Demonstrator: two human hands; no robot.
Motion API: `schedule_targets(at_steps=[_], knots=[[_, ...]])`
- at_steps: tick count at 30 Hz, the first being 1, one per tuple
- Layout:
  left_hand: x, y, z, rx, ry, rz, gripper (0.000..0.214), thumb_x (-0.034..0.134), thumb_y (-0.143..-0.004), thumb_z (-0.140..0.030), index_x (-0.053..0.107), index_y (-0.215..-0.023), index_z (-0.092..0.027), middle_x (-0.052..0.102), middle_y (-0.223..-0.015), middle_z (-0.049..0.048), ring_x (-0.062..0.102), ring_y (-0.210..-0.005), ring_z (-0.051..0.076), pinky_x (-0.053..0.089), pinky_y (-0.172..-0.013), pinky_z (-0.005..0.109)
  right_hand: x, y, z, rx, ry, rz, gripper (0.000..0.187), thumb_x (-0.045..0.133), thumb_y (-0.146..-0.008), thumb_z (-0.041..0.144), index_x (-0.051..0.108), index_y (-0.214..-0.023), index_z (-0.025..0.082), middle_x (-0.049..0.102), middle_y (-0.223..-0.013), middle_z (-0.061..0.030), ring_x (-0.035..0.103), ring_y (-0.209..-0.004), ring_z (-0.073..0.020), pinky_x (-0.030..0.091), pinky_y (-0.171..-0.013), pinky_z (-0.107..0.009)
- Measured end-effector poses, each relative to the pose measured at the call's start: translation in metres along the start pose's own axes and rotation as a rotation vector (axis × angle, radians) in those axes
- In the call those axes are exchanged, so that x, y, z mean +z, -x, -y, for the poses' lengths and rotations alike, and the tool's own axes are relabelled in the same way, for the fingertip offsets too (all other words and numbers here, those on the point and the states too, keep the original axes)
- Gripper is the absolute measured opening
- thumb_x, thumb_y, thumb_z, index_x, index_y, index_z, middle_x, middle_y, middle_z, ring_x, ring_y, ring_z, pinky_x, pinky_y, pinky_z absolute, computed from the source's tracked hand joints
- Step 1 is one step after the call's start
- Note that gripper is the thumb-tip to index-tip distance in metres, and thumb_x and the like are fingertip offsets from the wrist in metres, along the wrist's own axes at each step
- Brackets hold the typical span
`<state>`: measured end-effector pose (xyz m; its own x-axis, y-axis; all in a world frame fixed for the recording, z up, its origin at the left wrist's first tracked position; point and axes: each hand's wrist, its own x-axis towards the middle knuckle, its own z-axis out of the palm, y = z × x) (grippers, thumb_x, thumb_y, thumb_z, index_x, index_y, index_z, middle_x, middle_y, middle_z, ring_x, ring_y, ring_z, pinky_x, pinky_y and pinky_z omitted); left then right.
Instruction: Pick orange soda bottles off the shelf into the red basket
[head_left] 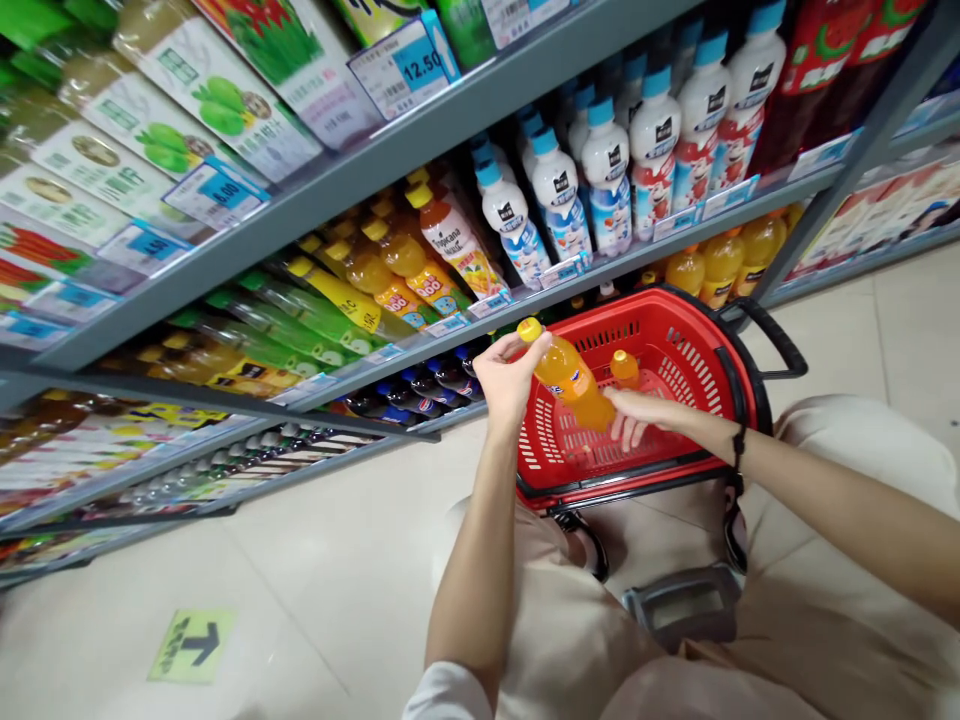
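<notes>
An orange drink bottle (571,382) with a yellow cap is held tilted over the red shopping basket (709,340). My left hand (510,375) is closed around its neck, just below the cap. My right hand (637,415) supports its lower end, fingers curled under the base. A second orange bottle (624,368) lies inside the basket, right behind the held one.
Grey store shelves (420,135) packed with drink bottles and price tags run along the left and top. The basket's black handle (772,335) sticks out to the right. Pale tiled floor (315,560) carries a green arrow sticker (191,645). My knees show below.
</notes>
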<state>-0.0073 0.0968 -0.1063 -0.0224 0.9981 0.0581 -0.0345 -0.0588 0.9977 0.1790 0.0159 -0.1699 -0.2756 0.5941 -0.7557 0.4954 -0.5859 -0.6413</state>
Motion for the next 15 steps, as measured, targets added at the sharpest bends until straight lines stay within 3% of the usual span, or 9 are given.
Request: schedule_targets(at_steps=[2,4,6,10,12,15], knots=[[0.002,0.001,0.011,-0.020,-0.129,-0.006,0.042,0.098,-0.067,-0.041,0.083,-0.095,-0.013,0.082,-0.100,0.0116,0.080,-0.094,0.026,0.063,-0.089,0.036,-0.003,-0.001,-0.002,-0.027,0.207,-0.070,0.049,0.033,-0.110,0.040,0.065,-0.088,0.011,0.074,-0.091,-0.0267,0.078,-0.090,-0.0356,0.062,-0.089,-0.050],[0.003,0.003,0.021,-0.017,-0.288,0.018,0.045,0.097,-0.067,-0.045,0.083,-0.095,-0.012,0.082,-0.099,0.0113,0.079,-0.095,0.027,0.064,-0.088,0.036,-0.004,-0.001,-0.004,-0.059,0.340,-0.114,0.030,0.057,-0.096,0.028,0.059,-0.070,0.015,0.073,-0.091,-0.0263,0.074,-0.110,-0.0428,0.054,-0.104,-0.058],[0.005,0.006,0.031,-0.013,-0.399,0.056,0.046,0.096,-0.069,-0.047,0.082,-0.096,-0.012,0.082,-0.098,0.0108,0.079,-0.094,0.027,0.064,-0.088,0.036,-0.002,0.000,-0.007,-0.065,0.438,-0.079,0.030,0.066,-0.085,0.021,0.052,-0.058,0.018,0.071,-0.082,-0.0209,0.073,-0.109,-0.0445,0.053,-0.104,-0.061],[0.007,0.004,0.057,-0.024,-0.587,0.099,0.043,0.094,-0.074,-0.043,0.081,-0.101,-0.012,0.082,-0.102,0.0112,0.079,-0.096,0.026,0.062,-0.091,0.034,0.018,0.003,-0.016,-0.095,0.508,0.016,0.046,0.071,-0.079,0.020,0.038,-0.046,0.021,0.055,-0.055,-0.0088,0.074,-0.088,-0.0391,0.059,-0.093,-0.059],[0.009,0.000,0.075,-0.031,-0.723,0.119,0.037,0.092,-0.078,-0.040,0.080,-0.102,-0.014,0.082,-0.106,0.0115,0.079,-0.102,0.026,0.059,-0.095,0.033,0.030,0.007,-0.023,-0.149,0.513,-0.012,0.048,0.071,-0.079,0.015,0.036,-0.047,0.020,0.054,-0.055,-0.0072,0.074,-0.091,-0.0358,0.059,-0.094,-0.056],[0.016,-0.006,0.106,-0.086,-0.944,0.177,0.030,0.092,-0.080,-0.038,0.079,-0.097,-0.016,0.082,-0.105,0.0133,0.078,-0.103,0.028,0.056,-0.093,0.033,0.042,0.018,-0.038,-0.262,0.490,-0.090,0.035,0.073,-0.083,0.011,0.050,-0.057,0.016,0.063,-0.067,-0.0063,0.072,-0.091,-0.0267,0.058,-0.094,-0.048]])
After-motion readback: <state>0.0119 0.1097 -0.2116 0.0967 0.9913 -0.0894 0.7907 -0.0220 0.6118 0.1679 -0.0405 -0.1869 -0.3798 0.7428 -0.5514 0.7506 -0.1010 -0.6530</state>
